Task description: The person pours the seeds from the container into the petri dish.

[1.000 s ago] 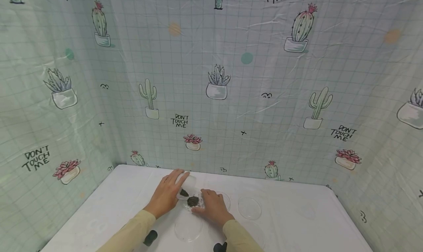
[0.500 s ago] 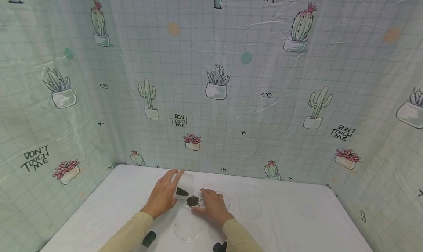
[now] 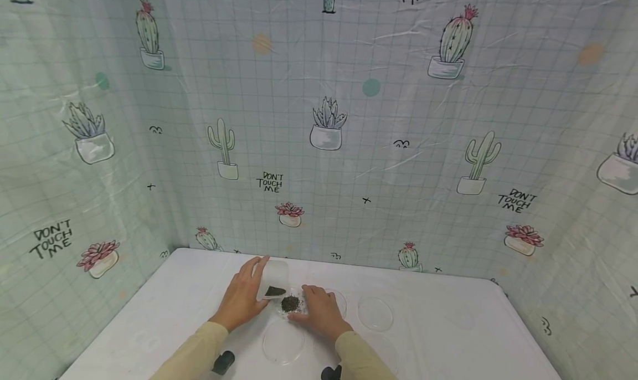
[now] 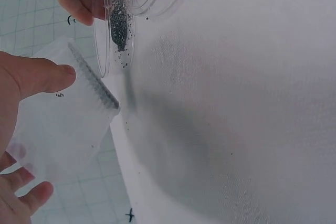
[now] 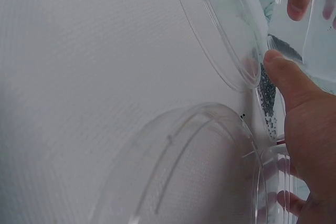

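My left hand [image 3: 242,297] grips a translucent plastic cup [image 3: 274,271] tipped on its side, thumb along one wall and fingers around the other. Dark granules [image 3: 275,292] have slid to the cup's lower wall near its mouth. Just beside that mouth sits a clear petri dish [image 4: 100,51] with a heap of the same granules [image 3: 291,304] and scattered grains around it. My right hand [image 3: 321,312] holds this dish at its right side, thumb at the near rim and fingers at the far rim. In the right wrist view, the thumb [image 5: 283,72] rests at the dish's edge.
More clear round dishes lie on the white table [image 3: 448,341]: one dish [image 3: 283,342] in front, one dish [image 3: 376,314] to the right, another [image 3: 341,303] partly behind my right hand. Stray grains [image 4: 127,128] dot the tabletop. A cactus-print curtain [image 3: 319,203] hangs behind the table.
My left hand has drawn slightly left with the cup and turned it, so more of the cup and its granules shows. The right hand and the dish have stayed in place.
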A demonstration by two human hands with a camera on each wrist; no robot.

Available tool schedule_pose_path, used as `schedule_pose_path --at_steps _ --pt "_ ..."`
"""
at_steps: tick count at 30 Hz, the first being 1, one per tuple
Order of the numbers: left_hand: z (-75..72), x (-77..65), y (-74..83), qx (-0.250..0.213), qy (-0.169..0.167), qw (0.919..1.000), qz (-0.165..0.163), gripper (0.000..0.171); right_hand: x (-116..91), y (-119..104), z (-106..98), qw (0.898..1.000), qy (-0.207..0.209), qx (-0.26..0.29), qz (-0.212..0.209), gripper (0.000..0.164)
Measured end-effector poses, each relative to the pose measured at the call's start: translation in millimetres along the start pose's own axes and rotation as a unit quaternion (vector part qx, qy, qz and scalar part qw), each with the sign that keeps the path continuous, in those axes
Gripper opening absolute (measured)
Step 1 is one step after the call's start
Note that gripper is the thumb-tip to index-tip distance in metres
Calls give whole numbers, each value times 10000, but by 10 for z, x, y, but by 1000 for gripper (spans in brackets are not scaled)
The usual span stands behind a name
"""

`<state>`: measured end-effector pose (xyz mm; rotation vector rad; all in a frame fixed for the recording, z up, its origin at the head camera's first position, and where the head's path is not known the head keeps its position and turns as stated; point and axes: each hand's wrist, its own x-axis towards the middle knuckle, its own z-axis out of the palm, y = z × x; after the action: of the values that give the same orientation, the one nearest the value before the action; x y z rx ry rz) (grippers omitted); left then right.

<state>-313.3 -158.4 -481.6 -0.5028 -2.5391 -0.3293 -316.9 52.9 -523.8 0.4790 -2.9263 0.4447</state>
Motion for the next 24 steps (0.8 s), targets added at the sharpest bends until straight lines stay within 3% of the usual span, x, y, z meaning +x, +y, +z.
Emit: schedule_pose_path --at_steps 24 --pt "31 -132 -199 -584 -69 9959 -688 106 -14 -7 -6 10000 -35 -39 1 84"
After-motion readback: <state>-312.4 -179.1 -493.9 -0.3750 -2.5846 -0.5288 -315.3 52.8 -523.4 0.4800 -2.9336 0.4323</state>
